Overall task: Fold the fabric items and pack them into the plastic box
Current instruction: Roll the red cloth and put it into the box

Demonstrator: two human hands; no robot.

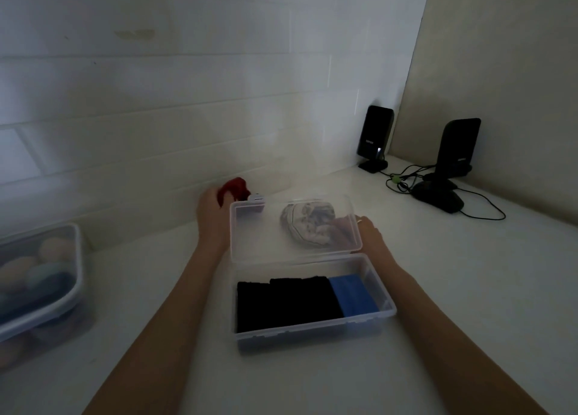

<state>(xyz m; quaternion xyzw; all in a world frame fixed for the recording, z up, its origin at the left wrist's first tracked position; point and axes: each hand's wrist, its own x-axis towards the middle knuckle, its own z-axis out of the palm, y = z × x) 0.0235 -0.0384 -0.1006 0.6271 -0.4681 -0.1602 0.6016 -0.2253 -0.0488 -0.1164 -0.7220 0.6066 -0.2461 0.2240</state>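
plastic box (312, 330) long axis left-right | left hand (209, 209) grips red fabric (233, 189) | right hand (370, 231) unclear

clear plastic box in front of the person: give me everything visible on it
The plastic box is clear, rectangular and shallow, sitting on the white counter with its hinged lid open and raised at the far side. Inside lie folded black fabric at left and folded blue fabric at right. The right hand touches the lid's right edge; the left hand, beside the lid's left edge, grips a red fabric.

Small logos on both black speakers (374, 136) are too blurred to read.
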